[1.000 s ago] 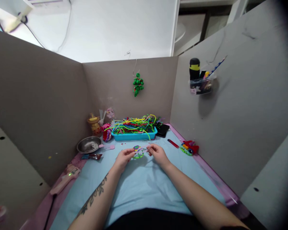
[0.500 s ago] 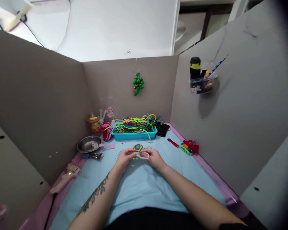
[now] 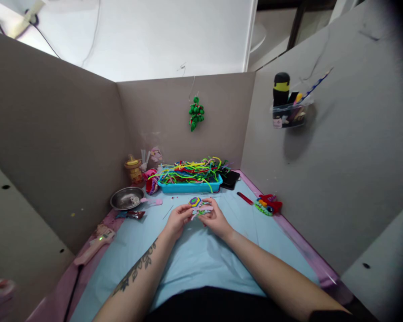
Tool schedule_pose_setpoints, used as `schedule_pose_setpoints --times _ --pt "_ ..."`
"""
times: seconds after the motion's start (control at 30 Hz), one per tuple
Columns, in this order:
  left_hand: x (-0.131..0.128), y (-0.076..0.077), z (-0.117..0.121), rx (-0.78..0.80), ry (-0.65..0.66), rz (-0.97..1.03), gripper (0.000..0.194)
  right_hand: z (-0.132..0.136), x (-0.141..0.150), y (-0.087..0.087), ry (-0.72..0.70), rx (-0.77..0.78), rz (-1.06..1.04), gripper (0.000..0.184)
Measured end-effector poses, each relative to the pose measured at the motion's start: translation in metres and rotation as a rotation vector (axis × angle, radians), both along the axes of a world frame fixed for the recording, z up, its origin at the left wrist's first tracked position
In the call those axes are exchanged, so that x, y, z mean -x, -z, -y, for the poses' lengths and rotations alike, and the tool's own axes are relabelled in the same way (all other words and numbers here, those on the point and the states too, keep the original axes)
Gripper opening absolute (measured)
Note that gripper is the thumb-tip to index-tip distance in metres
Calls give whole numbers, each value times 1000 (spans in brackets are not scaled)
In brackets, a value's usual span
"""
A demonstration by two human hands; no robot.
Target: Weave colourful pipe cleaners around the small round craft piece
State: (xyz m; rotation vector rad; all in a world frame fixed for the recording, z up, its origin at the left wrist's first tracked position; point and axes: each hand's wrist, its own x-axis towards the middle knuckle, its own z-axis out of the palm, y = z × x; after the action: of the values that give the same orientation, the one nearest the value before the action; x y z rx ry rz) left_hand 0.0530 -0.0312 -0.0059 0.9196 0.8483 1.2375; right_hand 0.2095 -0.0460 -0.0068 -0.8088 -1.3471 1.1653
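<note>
Between both hands, above the blue table cover (image 3: 201, 255), is a small pipe-cleaner craft piece (image 3: 195, 202). It has a hexagon of coloured rings in purple, yellow and green, with pink and green strands (image 3: 203, 209) below it. My left hand (image 3: 179, 218) pinches the piece at its left edge. On the other side, my right hand (image 3: 216, 220) closes its thumb and fingers around the pink strands. The fingers partly cover the piece, so its full shape is hidden.
Beyond the hands stands a blue tray (image 3: 190, 188) heaped with pipe cleaners. To the left are a metal bowl (image 3: 126, 198), a wrapper (image 3: 130, 214) and a pink glue gun (image 3: 96, 246). A red cutter (image 3: 245, 198) and a colourful craft piece (image 3: 267, 205) lie right. Grey panels enclose the table.
The pink loop that stuck out toward me has turned and now lies flatter between my fingers. My right hand has shifted its grip higher. The view has swung slightly.
</note>
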Motion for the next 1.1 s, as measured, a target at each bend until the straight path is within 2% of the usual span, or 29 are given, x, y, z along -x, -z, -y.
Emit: schedule_pose_setpoints --times 0.07,0.17,0.3,0.47,0.67,0.77,0.87,1.03,1.1 --pt "-1 1 0 14 -12 29 37 3 3 1 -35 -9 12 78" --pt "-7 3 2 37 -14 76 35 6 7 2 -18 -63 59 94" --pt "-15 4 5 82 -3 140 32 5 9 5 29 -116 63 104" --pt "-19 3 5 152 -11 203 25 5 8 4 48 -163 125 108" --pt "-17 -1 6 182 -48 260 17 5 5 2 86 -181 182 108" --pt "-15 -3 6 185 -71 269 17 4 1 3 172 -226 209 103" --pt "-13 -3 6 170 -102 275 16 3 -3 4 259 -300 222 94" --pt "-12 -2 4 138 -127 280 17 1 -5 5 313 -363 250 78" --pt "-12 -2 5 131 -126 278 18 1 -7 6 398 -464 276 66"
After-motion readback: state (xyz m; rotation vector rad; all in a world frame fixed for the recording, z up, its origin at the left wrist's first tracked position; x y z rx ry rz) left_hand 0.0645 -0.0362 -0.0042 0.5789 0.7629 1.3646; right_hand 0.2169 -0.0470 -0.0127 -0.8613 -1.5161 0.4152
